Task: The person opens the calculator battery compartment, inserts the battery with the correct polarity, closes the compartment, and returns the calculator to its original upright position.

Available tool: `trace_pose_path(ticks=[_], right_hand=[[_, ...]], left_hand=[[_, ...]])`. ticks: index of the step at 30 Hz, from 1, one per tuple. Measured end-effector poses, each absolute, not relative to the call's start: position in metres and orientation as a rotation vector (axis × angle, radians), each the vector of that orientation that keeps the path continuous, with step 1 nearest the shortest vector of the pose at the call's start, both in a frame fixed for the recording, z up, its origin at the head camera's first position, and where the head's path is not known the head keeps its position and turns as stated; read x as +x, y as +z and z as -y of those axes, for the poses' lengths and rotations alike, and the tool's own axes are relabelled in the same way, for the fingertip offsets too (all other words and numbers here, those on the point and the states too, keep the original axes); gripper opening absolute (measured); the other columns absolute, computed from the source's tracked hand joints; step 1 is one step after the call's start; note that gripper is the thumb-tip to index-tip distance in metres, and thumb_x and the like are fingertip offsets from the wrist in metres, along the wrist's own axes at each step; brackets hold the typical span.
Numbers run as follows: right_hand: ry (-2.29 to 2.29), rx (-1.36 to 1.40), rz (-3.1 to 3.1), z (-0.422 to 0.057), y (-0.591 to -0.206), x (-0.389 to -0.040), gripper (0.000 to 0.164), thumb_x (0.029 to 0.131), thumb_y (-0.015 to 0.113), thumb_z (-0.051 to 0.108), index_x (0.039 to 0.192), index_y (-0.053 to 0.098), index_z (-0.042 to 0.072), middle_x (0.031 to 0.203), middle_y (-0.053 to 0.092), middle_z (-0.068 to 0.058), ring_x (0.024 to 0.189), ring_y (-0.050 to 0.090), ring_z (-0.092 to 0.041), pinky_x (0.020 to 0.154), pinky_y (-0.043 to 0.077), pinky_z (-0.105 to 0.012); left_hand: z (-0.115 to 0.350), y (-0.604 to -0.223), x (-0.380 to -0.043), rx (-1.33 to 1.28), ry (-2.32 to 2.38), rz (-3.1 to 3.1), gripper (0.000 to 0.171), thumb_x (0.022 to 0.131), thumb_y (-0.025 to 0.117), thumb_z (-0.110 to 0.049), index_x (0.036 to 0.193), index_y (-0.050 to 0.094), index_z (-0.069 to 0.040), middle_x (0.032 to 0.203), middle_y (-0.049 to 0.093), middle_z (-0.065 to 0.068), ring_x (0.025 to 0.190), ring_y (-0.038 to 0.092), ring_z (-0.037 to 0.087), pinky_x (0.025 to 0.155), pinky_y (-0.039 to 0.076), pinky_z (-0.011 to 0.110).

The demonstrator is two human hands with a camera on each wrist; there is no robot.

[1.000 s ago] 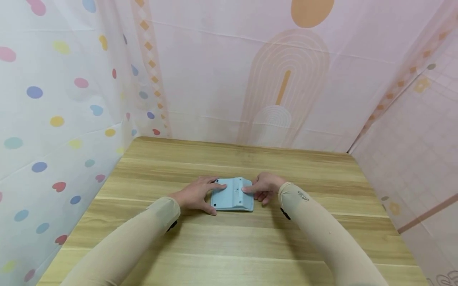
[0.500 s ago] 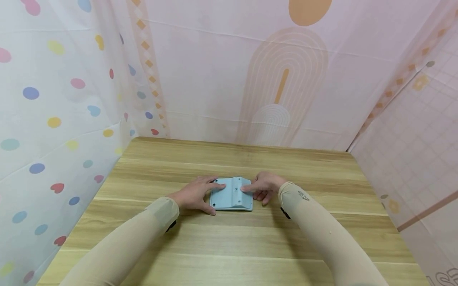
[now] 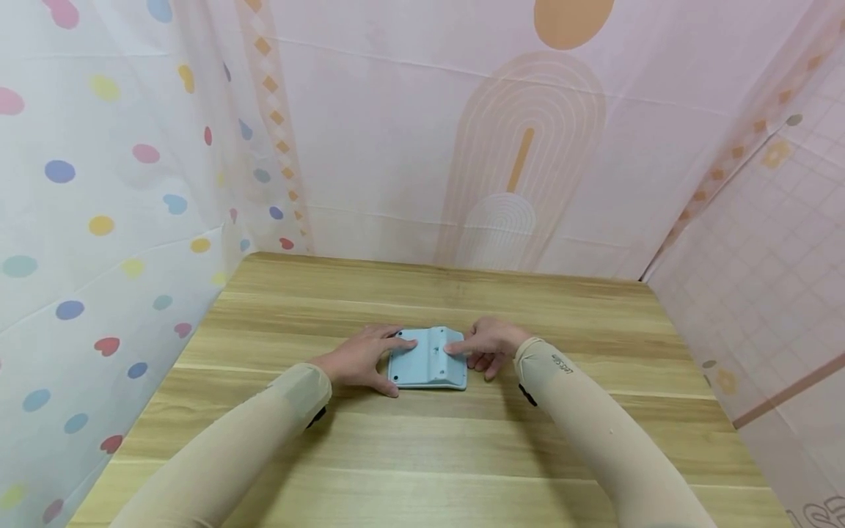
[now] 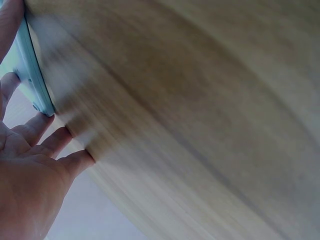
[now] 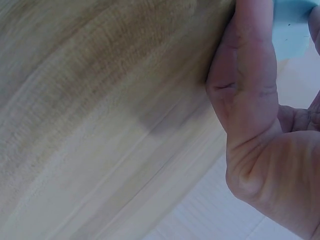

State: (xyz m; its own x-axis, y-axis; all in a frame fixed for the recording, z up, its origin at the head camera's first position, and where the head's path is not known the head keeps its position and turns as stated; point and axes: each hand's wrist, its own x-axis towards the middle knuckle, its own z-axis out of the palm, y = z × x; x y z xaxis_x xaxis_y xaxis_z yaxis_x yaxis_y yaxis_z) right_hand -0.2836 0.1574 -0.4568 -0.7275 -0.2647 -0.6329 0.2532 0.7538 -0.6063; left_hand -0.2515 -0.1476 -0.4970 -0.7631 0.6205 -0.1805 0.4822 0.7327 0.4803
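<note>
A light blue calculator (image 3: 412,367) seems to lie face down on the wooden table, its raised ridge toward the right and small dark feet at its left corners. My left hand (image 3: 359,359) holds its left part, with one digit on the back and another at the near edge. In the left wrist view, several fingertips touch the table beside the calculator (image 4: 32,70). My right hand (image 3: 491,343) grips the right end. One digit presses the ridge beside a small notch, and the other fingers curl at the side. The calculator's printed face is hidden.
The wood-grain table (image 3: 422,447) stretches around both hands. A dotted cloth (image 3: 132,183) hangs on the left, a pale patterned cloth (image 3: 396,147) at the back, and a gridded cloth (image 3: 766,242) on the right.
A pale slot that showed in the ridge near the right digit one second ago is now hardly visible. Both hands keep almost the same place, and the calculator has hardly shifted.
</note>
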Motion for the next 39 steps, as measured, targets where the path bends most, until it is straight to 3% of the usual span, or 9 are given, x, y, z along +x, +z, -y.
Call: trace_pose_path(ticks=[19, 25, 28, 34, 39], right_hand=[[-0.844, -0.086, -2.354, -0.16, -0.453, -0.272, 0.048, 0.095, 0.078, 0.055, 0.097, 0.067, 0.008, 0.091, 0.074, -0.009, 0.077, 0.069, -0.021, 0.064, 0.063, -0.035], [-0.845, -0.187, -2.493, -0.171, -0.45, -0.263, 0.049, 0.098, 0.077, 0.048, 0.116, 0.067, 0.004, 0.106, 0.074, -0.014, 0.082, 0.07, -0.023, 0.067, 0.064, -0.039], [-0.814, -0.313, -2.573, -0.179, -0.449, -0.258, 0.055, 0.098, 0.078, 0.044, 0.127, 0.063, 0.0, 0.116, 0.073, -0.016, 0.093, 0.071, -0.023, 0.075, 0.064, -0.039], [-0.667, -0.621, -2.662, -0.192, -0.452, -0.247, 0.067, 0.094, 0.083, 0.044, 0.139, 0.062, -0.001, 0.133, 0.071, -0.016, 0.124, 0.068, -0.031, 0.107, 0.056, -0.049], [-0.571, -0.77, -2.72, -0.193, -0.457, -0.237, 0.081, 0.088, 0.088, 0.046, 0.146, 0.058, -0.002, 0.146, 0.065, -0.02, 0.138, 0.061, -0.038, 0.116, 0.05, -0.054]], left_hand=[[0.144, -0.497, -0.252, 0.877, 0.581, -2.617, 0.095, 0.082, 0.091, -0.054, 0.163, 0.047, -0.03, 0.177, 0.028, 0.014, 0.163, 0.025, 0.043, 0.129, 0.026, 0.066], [0.14, -0.496, -0.251, 0.877, 0.579, -2.615, 0.095, 0.082, 0.091, -0.054, 0.163, 0.047, -0.029, 0.177, 0.027, 0.014, 0.163, 0.024, 0.043, 0.13, 0.026, 0.065], [0.139, -0.497, -0.25, 0.871, 0.574, -2.614, 0.095, 0.082, 0.091, -0.054, 0.163, 0.047, -0.03, 0.178, 0.027, 0.013, 0.164, 0.024, 0.042, 0.13, 0.027, 0.063], [0.138, -0.495, -0.248, 0.877, 0.583, -2.612, 0.096, 0.082, 0.091, -0.053, 0.163, 0.047, -0.028, 0.177, 0.028, 0.014, 0.163, 0.025, 0.043, 0.13, 0.026, 0.064], [0.138, -0.496, -0.249, 0.877, 0.579, -2.611, 0.096, 0.082, 0.091, -0.054, 0.163, 0.047, -0.028, 0.177, 0.027, 0.014, 0.164, 0.024, 0.042, 0.131, 0.025, 0.064]])
